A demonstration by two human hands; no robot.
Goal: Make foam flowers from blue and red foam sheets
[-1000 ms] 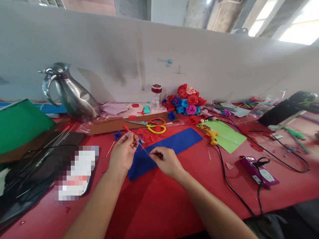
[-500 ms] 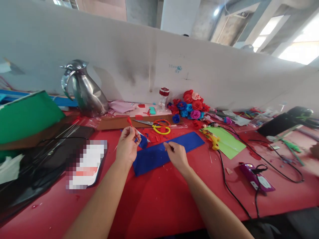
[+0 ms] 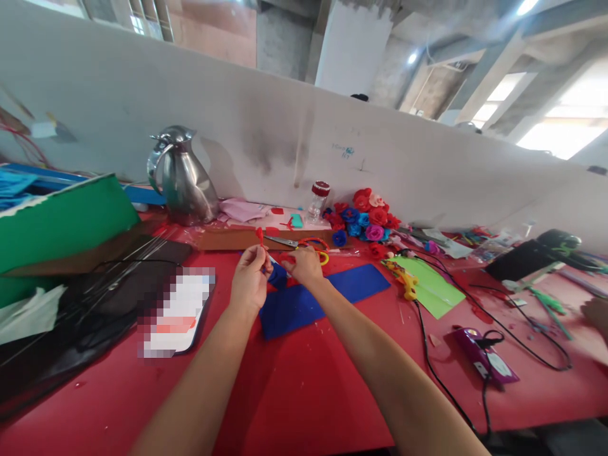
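Note:
My left hand [image 3: 251,272] is closed in a pinch around a small red paper bud [image 3: 259,235], which sticks up above the fingertips. To its right, my right hand [image 3: 308,266] reaches over loose red paper pieces [image 3: 287,257], its thumb and fingers a little apart. It covers part of the scissors [image 3: 285,241], whose yellow handle [image 3: 324,258] shows behind it. Below both hands lies a long blue paper strip [image 3: 332,297]. A smaller blue piece [image 3: 278,277] sits between the hands.
A phone [image 3: 178,310] lies left; a steel jug [image 3: 185,183] and lidded glass jar [image 3: 318,199] stand behind. Paper roses [image 3: 368,215] are heaped at the back. Right are a yellow glue gun [image 3: 408,285], green paper [image 3: 437,294], a purple corded device [image 3: 484,358] and another person's hand [image 3: 596,323].
My right hand has moved from above the blue strip up and left to the red pieces and scissors. My left hand still holds the red bud. The camera view has shifted slightly.

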